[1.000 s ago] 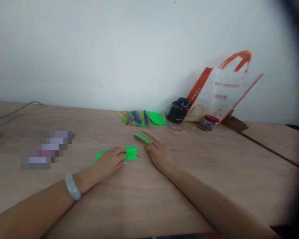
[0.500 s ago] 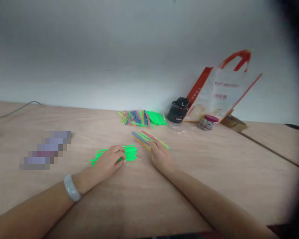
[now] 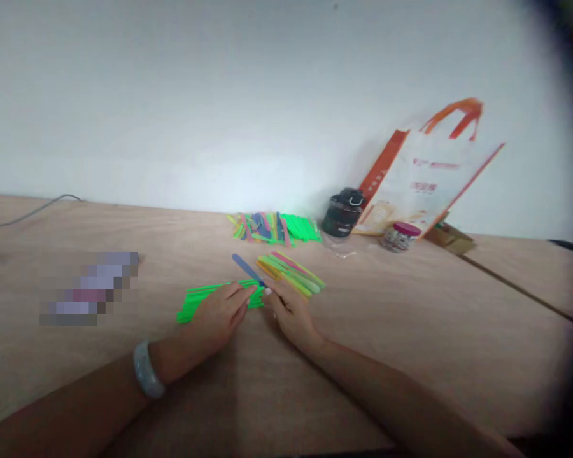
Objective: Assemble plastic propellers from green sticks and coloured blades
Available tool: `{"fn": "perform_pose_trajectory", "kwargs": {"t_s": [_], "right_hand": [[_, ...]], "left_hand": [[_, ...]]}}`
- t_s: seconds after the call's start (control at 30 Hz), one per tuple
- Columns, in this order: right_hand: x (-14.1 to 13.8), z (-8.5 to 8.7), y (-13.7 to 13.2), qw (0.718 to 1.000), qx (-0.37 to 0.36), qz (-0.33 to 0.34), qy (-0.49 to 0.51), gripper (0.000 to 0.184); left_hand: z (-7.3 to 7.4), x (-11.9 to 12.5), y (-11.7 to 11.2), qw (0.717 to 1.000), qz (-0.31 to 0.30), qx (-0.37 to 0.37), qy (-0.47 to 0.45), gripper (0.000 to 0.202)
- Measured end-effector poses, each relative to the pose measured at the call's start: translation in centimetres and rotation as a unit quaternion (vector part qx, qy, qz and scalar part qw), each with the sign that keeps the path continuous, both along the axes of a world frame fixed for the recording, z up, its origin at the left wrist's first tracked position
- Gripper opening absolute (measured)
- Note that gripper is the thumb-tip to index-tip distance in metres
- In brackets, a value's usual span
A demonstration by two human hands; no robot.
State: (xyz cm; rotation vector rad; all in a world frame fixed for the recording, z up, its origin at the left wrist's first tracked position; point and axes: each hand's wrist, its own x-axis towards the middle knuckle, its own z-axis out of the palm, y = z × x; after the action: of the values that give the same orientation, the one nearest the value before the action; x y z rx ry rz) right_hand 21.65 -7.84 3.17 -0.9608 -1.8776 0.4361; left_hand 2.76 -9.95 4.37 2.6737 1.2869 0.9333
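A blue flat stick (image 3: 247, 268) slants up and away from the fingers of my right hand (image 3: 293, 313), which pinch its near end. My left hand (image 3: 222, 315) lies over a row of bright green sticks (image 3: 191, 303), its fingers bent together and their tips close to the blue stick's near end. What the left fingers grip, if anything, is hidden. Just beyond my right hand, a loose group of yellow, pink and pale green flat sticks (image 3: 298, 272) rests on the wooden table (image 3: 172, 413).
Farther back lies a pile of mixed coloured sticks (image 3: 262, 227) beside green ones (image 3: 300, 227). To the right stand a black bottle (image 3: 342, 215), a pink-lidded jar (image 3: 401, 237) and a white-and-orange bag (image 3: 430, 181). A blurred-out object (image 3: 93, 286) is at left, a cable (image 3: 42, 205) behind it.
My right hand has moved left from the coloured group, and the blue stick now sits apart from it. My left hand has slid slightly right; the green sticks look more evenly lined up.
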Motion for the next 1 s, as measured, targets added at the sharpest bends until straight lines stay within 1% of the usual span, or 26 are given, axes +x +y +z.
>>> {"fn": "perform_pose_trajectory", "kwargs": {"t_s": [0.13,0.2,0.4,0.63,0.87,1.0], "right_hand": [[-0.7,0.1,-0.2,0.996,-0.063,0.016,0.053,0.029],[-0.8,0.1,-0.3,0.994,-0.082,0.018,0.071,0.028],[-0.7,0.2,-0.6,0.991,-0.121,0.028,0.058,0.030],[-0.7,0.1,-0.8,0.995,-0.086,0.041,0.018,0.033],[-0.7,0.0,-1.1,0.997,-0.060,0.040,-0.020,0.035],[-0.6,0.1,-1.3,0.997,-0.052,0.040,-0.035,0.036]], "left_hand": [[-0.2,-0.1,0.1,1.000,0.004,0.001,-0.007,0.032],[-0.3,-0.1,0.2,1.000,0.006,0.001,-0.001,0.033],[-0.3,-0.2,0.2,0.999,0.021,-0.001,0.042,0.033],[-0.1,-0.1,-0.1,0.993,0.041,0.000,0.112,0.034],[-0.7,-0.4,-0.2,0.991,0.037,0.019,0.127,0.039],[-0.7,-0.4,-0.2,0.990,0.038,0.020,0.136,0.039]]}}
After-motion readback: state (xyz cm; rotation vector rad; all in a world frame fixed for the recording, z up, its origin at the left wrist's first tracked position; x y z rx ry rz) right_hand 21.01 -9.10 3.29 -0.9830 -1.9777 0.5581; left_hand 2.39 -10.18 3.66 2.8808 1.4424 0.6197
